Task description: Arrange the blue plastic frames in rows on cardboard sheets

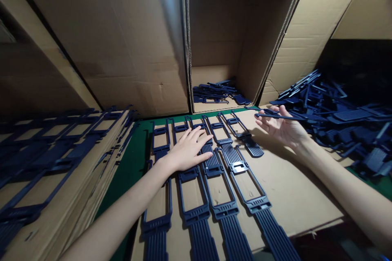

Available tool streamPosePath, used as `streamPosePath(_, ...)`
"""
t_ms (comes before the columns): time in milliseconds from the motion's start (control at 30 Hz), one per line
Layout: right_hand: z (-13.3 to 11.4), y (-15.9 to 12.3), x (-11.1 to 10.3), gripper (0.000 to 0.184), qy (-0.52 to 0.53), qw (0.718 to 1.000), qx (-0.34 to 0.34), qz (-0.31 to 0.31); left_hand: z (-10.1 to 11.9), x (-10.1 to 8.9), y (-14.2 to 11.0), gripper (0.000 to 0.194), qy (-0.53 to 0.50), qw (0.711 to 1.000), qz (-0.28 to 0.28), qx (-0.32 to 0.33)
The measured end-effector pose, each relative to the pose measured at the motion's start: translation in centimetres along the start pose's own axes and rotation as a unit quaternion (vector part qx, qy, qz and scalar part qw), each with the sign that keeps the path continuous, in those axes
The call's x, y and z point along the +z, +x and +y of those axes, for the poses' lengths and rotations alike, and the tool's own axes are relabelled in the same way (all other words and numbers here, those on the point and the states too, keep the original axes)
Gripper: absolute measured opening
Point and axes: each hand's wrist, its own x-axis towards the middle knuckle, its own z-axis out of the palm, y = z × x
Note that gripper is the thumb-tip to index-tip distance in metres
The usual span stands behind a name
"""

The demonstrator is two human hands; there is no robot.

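Note:
Dark blue plastic frame parts, each with a rectangular opening and a ribbed flat end, lie in two rows on a cardboard sheet. My left hand rests flat over the middle of the back row, fingers spread, covering portions of the parts under it. On the right, my right hand is raised above the sheet, palm partly up. Between its thumb and fingers is another dark blue plastic frame part, seen nearly edge-on.
A heap of similar parts lies at the right. More parts sit inside an open cardboard box at the back. To the left, stacked cardboard sheets carry parts in rows. Green table surface shows between.

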Motion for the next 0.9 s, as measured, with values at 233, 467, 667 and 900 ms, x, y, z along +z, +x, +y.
streamPosePath(233, 0.5, 0.3, -0.5, 0.028, -0.020, 0.994, -0.091, 0.061, 0.0, 0.0, 0.1, 0.061, 0.003, 1.000, 0.003, 0.001)
streamPosePath(467, 0.3, 1.1, -1.6, 0.048, -0.173, 0.972, -0.156, 0.029, 0.0, 0.0, 0.1, 0.061, -0.006, 1.000, 0.000, -0.004)
streamPosePath(667, 0.0, -0.5, -0.6, 0.035, -0.362, 0.903, -0.232, -0.001, -0.1, 0.1, 0.0, 0.060, -0.008, 1.000, 0.008, 0.003)
streamPosePath(900, -1.0, -2.1, 0.7, 0.026, -0.673, 0.689, -0.177, -0.205, -0.1, 0.2, 0.1, 0.061, 0.003, 1.000, 0.012, 0.003)
